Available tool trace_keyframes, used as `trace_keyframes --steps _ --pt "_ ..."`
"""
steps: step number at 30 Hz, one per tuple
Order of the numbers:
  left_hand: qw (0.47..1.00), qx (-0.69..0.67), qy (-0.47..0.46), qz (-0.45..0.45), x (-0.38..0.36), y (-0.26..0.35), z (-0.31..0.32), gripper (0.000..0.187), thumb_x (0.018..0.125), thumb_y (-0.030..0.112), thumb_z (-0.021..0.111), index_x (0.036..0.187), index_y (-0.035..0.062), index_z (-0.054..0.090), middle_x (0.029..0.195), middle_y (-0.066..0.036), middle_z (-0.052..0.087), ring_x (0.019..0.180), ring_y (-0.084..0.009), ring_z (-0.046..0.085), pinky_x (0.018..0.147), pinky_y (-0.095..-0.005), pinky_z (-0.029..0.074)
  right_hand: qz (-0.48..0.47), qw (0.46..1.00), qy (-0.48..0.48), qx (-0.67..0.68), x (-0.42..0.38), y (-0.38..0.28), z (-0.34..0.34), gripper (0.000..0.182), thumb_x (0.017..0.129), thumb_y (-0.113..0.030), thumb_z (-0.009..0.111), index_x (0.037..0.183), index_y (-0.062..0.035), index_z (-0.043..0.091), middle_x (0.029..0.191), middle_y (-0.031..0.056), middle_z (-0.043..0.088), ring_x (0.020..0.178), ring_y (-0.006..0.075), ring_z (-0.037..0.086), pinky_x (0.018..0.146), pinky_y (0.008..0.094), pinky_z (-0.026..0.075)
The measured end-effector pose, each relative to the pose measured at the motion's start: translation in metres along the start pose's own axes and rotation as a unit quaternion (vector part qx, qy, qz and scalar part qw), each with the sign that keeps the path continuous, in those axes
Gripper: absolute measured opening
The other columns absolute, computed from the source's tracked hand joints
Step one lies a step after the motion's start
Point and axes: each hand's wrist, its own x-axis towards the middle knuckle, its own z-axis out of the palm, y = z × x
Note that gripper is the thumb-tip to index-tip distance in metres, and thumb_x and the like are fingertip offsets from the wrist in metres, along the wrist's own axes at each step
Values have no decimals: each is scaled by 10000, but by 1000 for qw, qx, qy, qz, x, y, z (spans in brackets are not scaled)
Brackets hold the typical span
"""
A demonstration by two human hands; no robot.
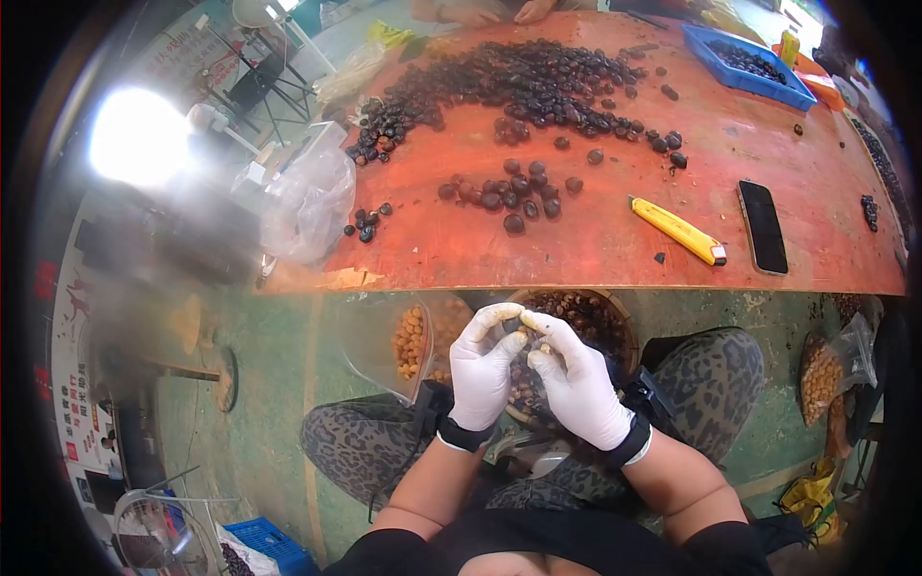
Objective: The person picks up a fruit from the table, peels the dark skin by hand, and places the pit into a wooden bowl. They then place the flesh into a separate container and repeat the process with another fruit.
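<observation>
My left hand and my right hand, both in white gloves with stained fingertips, meet over a round basket of dark shells between my knees. Fingers of both hands are closed around something small and dark, partly hidden; it looks like a dark nut. Left of my hands, a clear bag holds peeled yellowish nuts. Above the basket, on the red table, lie a loose group of dark round nuts and a large pile of them.
A yellow cutter and a phone lie near the table's front edge. At the back right stands a blue tray of dark nuts. A plastic bag sits at the left corner. Another person's hands show across the table.
</observation>
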Motion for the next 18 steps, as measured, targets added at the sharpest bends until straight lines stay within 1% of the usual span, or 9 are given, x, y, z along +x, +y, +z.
trace_keyframes --steps 2,5,8,11,12,13,15,17,18 --pt "1000 15 -13 -6 2 6 0 378 835 -1 668 1195 -43 559 1074 -108 628 939 -180 623 851 -286 506 10 1000 -1 19 0 -1 -1 374 890 39 534 1254 -43 516 1046 181 627 957 272 649 831 291 497" --pt "996 18 -32 -77 5 21 2 374 824 3 683 1175 -60 574 1055 -107 639 910 -163 620 812 -277 506 5 1000 -6 -15 -2 0 -6 346 885 50 534 1223 -25 529 1004 174 618 925 253 650 821 288 494" --pt "991 32 -56 -114 11 33 -1 371 838 36 678 1182 -67 582 1049 -106 647 896 -156 621 784 -272 504 6 1000 -6 -21 -1 1 -6 322 885 56 530 1199 -10 539 980 177 612 910 243 647 813 288 492" --pt "975 46 -138 -165 14 48 -8 333 873 3 610 1204 -29 600 1078 -90 650 901 -122 612 779 -238 496 -21 999 38 -16 7 3 -10 309 885 60 525 1188 1 547 967 170 622 918 215 645 812 286 491" --pt "965 40 -182 -183 12 47 -14 375 899 81 619 1256 -22 563 1103 -102 646 913 -133 620 770 -240 497 -21 995 91 -32 13 5 -17 315 894 52 516 1205 5 544 969 146 637 899 175 635 800 276 489" --pt "969 16 -159 -189 10 43 -15 395 899 93 626 1269 -21 550 1113 -104 642 916 -136 621 773 -243 497 20 993 111 37 17 7 -26 311 946 -14 470 1248 6 540 846 -15 551 646 31 449 584 177 401" --pt "974 -33 -109 -197 6 39 -12 438 898 117 639 1297 -18 522 1135 -107 633 922 -142 623 780 -249 498 38 991 117 52 14 0 -29 319 964 -53 473 1272 -3 540 868 -23 560 625 -5 400 544 145 342" --pt "976 -66 -82 -191 4 31 -13 462 899 131 643 1311 -17 497 1187 -105 607 950 -147 615 811 -262 498 83 995 43 26 6 0 -24 363 916 -12 527 1277 20 511 995 145 658 848 170 638 782 276 500" --pt "979 -65 -71 -182 4 27 -13 450 899 126 642 1302 -18 503 1195 -102 603 955 -147 613 818 -264 497 22 997 31 -70 5 5 -21 344 897 -16 551 1239 20 540 1015 190 654 874 261 665 784 320 516"
